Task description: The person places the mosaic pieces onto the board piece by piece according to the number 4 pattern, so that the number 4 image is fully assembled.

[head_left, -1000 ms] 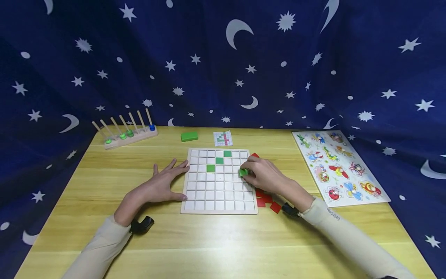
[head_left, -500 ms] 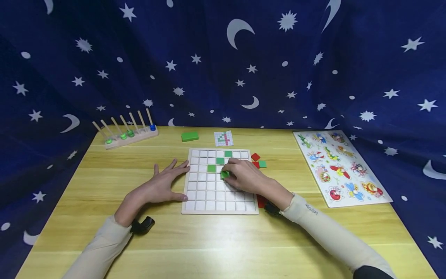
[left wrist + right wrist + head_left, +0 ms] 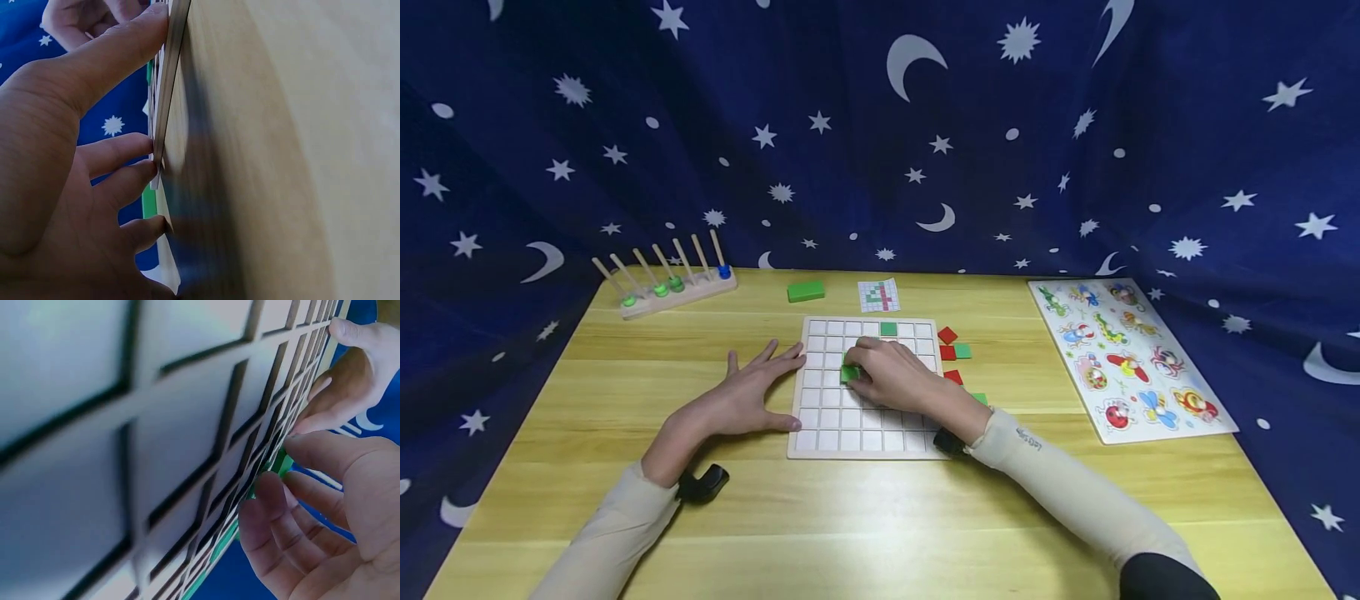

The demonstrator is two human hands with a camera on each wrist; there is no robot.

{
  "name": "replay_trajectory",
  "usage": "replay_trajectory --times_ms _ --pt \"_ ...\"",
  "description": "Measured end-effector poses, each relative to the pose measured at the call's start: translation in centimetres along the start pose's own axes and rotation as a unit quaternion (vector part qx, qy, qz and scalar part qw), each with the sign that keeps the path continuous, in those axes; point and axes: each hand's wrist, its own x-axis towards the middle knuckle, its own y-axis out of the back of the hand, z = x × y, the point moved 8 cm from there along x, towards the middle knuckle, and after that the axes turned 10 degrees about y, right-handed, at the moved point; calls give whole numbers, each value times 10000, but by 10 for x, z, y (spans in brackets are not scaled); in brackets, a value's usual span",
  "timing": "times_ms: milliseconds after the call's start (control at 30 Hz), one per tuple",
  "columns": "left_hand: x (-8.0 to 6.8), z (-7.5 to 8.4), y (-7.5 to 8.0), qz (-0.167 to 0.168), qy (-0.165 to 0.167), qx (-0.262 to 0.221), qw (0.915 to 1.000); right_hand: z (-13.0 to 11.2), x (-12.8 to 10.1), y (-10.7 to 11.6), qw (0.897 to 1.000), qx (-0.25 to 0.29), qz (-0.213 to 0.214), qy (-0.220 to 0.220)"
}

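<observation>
A white gridded board (image 3: 827, 442) lies mid-table. My left hand (image 3: 741, 400) spreads its fingers along the board's left edge; in the left wrist view, the thumb and fingertips (image 3: 145, 147) touch that edge. Over the board's left-centre squares, my right hand (image 3: 895, 375) pinches a small green square tile (image 3: 848, 373) between thumb and fingers. The right wrist view shows the green tile (image 3: 284, 464) at those fingertips, close over the grid. Another green tile (image 3: 889, 329) sits in a top-row square. The right hand hides part of the grid behind it.
Loose red tiles (image 3: 947, 335) and green tiles (image 3: 962, 351) lie right of the board. Behind it are a small pattern card (image 3: 878, 296) and a green block (image 3: 806, 291). A peg stand (image 3: 681, 297) stands back left, an insect puzzle board (image 3: 1131, 358) lies right.
My right hand has moved left across the board with the green tile, from its right edge to the left-centre squares, uncovering loose tiles on the right. The left hand has stayed at the edge.
</observation>
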Motion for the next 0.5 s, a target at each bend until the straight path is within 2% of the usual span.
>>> replay_trajectory --times_ms 500 --pt "0 0 0 18 -27 -48 10000 -11 26 -17 9985 -274 -443 150"
